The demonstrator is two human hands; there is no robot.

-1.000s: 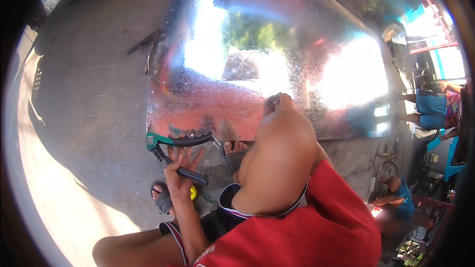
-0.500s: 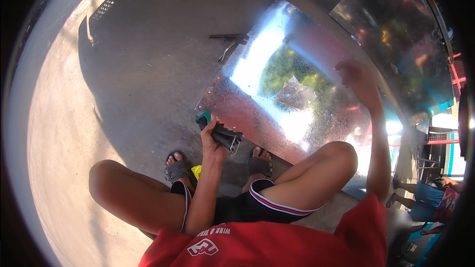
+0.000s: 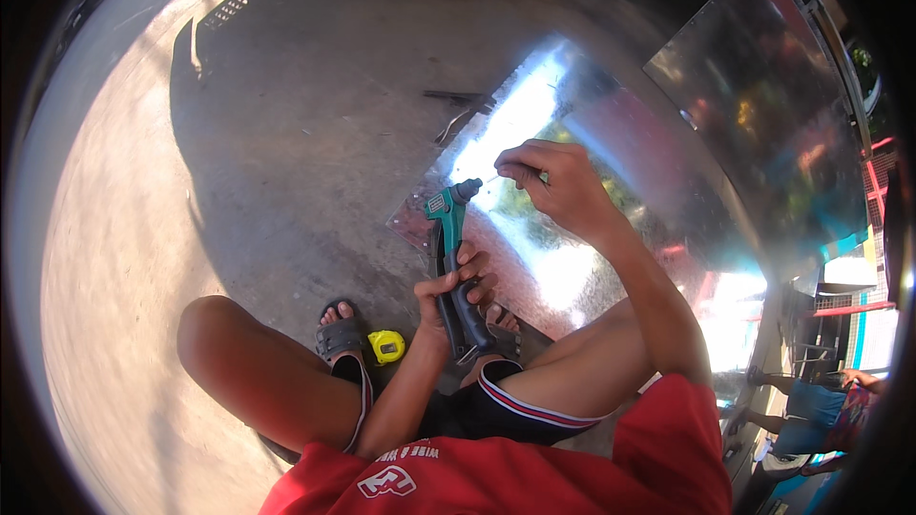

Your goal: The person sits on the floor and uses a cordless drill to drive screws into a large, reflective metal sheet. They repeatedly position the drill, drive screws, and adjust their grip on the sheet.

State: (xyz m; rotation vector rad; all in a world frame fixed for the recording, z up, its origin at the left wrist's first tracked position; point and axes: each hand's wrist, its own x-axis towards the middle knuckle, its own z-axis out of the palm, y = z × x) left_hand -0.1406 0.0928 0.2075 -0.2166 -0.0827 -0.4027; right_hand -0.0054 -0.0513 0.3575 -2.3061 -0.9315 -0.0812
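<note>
My left hand (image 3: 454, 290) is wrapped round the black grips of a green hand riveter (image 3: 448, 216), held upright over the near corner of a shiny metal sheet (image 3: 520, 281). The riveter's dark nose points up and to the right. Just off that nose, my right hand (image 3: 563, 186) pinches a thin pin, which looks like a rivet (image 3: 491, 180). Whether its tip touches the nose I cannot tell. The sheet lies on the concrete floor and reflects bright light; my right hand and forearm cover part of it.
A yellow tape measure (image 3: 385, 347) lies beside my left sandal (image 3: 339, 334). Dark tools (image 3: 460, 103) rest at the sheet's far left edge. Another metal sheet (image 3: 754, 124) stands at the right. A person in blue shorts (image 3: 811, 401) is at the far right.
My right hand has come from over the sheet's far right to the riveter's nose. The riveter has been turned nose-up in my left hand. More of the tape measure shows.
</note>
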